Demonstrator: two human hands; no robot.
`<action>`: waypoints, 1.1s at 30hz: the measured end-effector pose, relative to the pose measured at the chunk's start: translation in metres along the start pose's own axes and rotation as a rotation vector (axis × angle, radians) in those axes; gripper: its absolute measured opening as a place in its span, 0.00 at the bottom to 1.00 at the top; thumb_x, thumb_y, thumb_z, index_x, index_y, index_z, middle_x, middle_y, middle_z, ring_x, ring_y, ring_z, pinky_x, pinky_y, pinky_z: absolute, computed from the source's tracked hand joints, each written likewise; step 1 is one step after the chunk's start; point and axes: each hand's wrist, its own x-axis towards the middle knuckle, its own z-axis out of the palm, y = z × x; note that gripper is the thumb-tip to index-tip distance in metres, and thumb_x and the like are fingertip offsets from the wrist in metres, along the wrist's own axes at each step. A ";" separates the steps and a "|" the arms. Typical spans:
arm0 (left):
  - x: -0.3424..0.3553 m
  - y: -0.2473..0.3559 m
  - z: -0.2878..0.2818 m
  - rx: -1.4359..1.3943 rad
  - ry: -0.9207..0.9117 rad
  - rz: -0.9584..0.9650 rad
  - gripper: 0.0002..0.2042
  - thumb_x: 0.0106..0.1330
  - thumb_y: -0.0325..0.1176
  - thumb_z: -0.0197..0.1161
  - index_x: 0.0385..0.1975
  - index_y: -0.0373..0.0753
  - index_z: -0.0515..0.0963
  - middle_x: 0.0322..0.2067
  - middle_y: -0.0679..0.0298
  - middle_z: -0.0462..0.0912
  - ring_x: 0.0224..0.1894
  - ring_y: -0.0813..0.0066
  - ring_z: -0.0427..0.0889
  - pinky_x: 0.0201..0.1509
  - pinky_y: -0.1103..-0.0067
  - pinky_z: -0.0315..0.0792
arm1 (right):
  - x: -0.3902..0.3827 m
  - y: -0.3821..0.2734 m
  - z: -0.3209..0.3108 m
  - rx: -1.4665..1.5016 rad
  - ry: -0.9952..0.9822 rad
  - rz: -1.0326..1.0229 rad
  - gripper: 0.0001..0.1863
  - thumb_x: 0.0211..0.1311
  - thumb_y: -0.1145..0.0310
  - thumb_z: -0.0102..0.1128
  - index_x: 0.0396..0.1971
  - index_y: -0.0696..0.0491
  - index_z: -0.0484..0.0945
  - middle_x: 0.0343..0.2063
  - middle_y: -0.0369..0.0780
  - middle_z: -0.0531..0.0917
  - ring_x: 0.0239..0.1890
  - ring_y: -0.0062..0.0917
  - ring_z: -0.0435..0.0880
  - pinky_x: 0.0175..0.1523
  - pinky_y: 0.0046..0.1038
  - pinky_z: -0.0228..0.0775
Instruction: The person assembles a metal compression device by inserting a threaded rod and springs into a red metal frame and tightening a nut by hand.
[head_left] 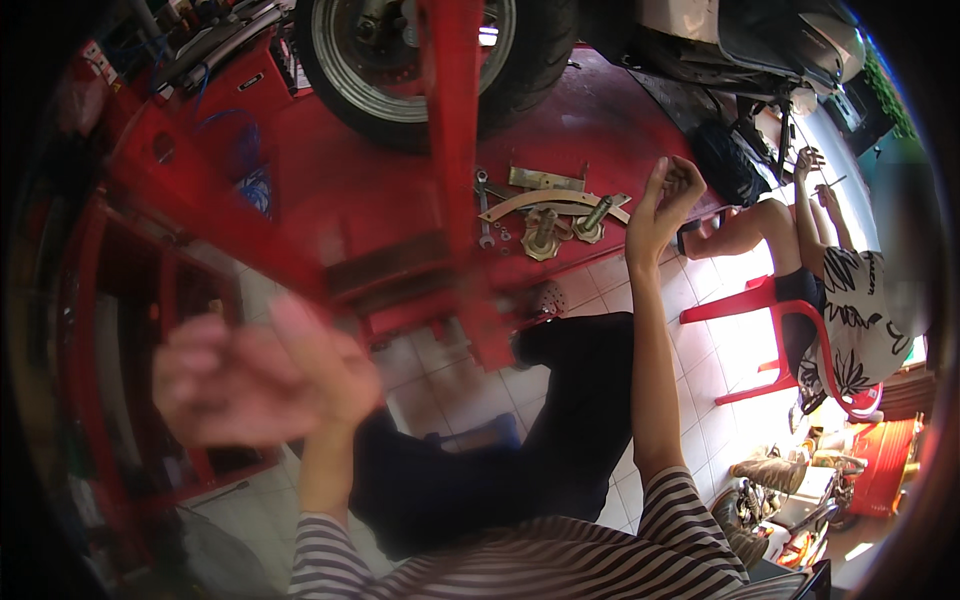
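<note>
My left hand (265, 375) is smeared by motion in front of the red metal frame (452, 130), at the lower left; its fingers cannot be made out. On the right, my right hand (668, 205) is raised near the edge of the red platform (350, 180), fingers loosely curled, thumb apart and nothing visible in it. Left of it on the platform lie two threaded metal parts with wide flanged ends (542, 236), a curved metal strip (545, 203), a flat bracket (546, 179) and a wrench (484, 212). Small rings or nuts (505, 234) rest beside the wrench.
A wheel with a black tyre (540, 75) stands on the platform behind the frame. Part of a motorbike (690, 30) is at the upper right. Another person (850, 310) sits on a red plastic chair (735, 305). Blue cable (255, 190) lies at left.
</note>
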 end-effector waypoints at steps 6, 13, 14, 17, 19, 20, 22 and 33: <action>0.022 -0.053 0.019 -0.275 -0.259 -0.658 0.14 0.61 0.26 0.65 0.43 0.35 0.68 0.36 0.62 0.73 0.38 0.74 0.75 0.40 0.77 0.70 | -0.018 -0.136 0.055 0.462 -0.409 -0.189 0.31 0.57 0.73 0.66 0.56 0.58 0.57 0.50 0.46 0.68 0.51 0.25 0.70 0.57 0.30 0.63; 0.019 -0.071 -0.005 -0.451 -0.390 -0.963 0.08 0.64 0.32 0.65 0.28 0.36 0.75 0.17 0.69 0.73 0.20 0.83 0.72 0.26 0.84 0.63 | -0.027 -0.183 0.119 0.718 -0.590 0.381 0.12 0.62 0.62 0.64 0.32 0.54 0.74 0.20 0.29 0.74 0.21 0.11 0.70 0.26 0.17 0.61; 0.016 -0.072 -0.005 -0.441 -0.383 -0.933 0.08 0.64 0.31 0.65 0.28 0.36 0.74 0.17 0.70 0.73 0.19 0.83 0.71 0.25 0.84 0.62 | -0.028 -0.180 0.120 0.746 -0.575 0.361 0.11 0.63 0.62 0.64 0.31 0.54 0.74 0.21 0.29 0.74 0.21 0.11 0.69 0.25 0.17 0.61; 0.009 -0.080 -0.006 -0.373 -0.317 -0.796 0.07 0.63 0.29 0.65 0.27 0.36 0.74 0.18 0.71 0.72 0.15 0.84 0.68 0.21 0.84 0.59 | -0.025 -0.172 0.123 0.785 -0.634 0.307 0.11 0.62 0.65 0.65 0.30 0.54 0.73 0.21 0.29 0.73 0.20 0.10 0.68 0.26 0.16 0.60; 0.010 -0.079 -0.005 -0.365 -0.328 -0.769 0.06 0.64 0.28 0.62 0.28 0.36 0.72 0.16 0.70 0.71 0.14 0.83 0.67 0.19 0.83 0.58 | -0.025 -0.169 0.124 0.810 -0.654 0.297 0.11 0.62 0.66 0.65 0.30 0.54 0.72 0.20 0.29 0.72 0.20 0.10 0.67 0.26 0.16 0.60; 0.011 -0.076 -0.002 -0.360 -0.346 -0.760 0.06 0.65 0.28 0.59 0.28 0.36 0.71 0.14 0.68 0.69 0.13 0.82 0.66 0.18 0.83 0.57 | -0.024 -0.171 0.124 0.838 -0.661 0.316 0.11 0.61 0.66 0.66 0.30 0.54 0.72 0.20 0.29 0.72 0.20 0.10 0.67 0.26 0.16 0.60; 0.014 -0.072 0.001 -0.347 -0.355 -0.750 0.06 0.66 0.27 0.57 0.27 0.36 0.70 0.11 0.67 0.68 0.11 0.81 0.65 0.16 0.83 0.56 | -0.023 -0.173 0.124 0.869 -0.671 0.323 0.11 0.60 0.67 0.66 0.30 0.54 0.72 0.20 0.29 0.72 0.20 0.10 0.67 0.26 0.16 0.60; 0.018 -0.118 0.008 -0.249 -0.327 -0.575 0.05 0.64 0.27 0.58 0.29 0.32 0.75 0.10 0.65 0.68 0.09 0.79 0.65 0.15 0.82 0.56 | -0.023 -0.187 0.155 0.842 -0.584 0.443 0.08 0.63 0.70 0.63 0.34 0.53 0.71 0.20 0.28 0.71 0.17 0.09 0.65 0.22 0.15 0.56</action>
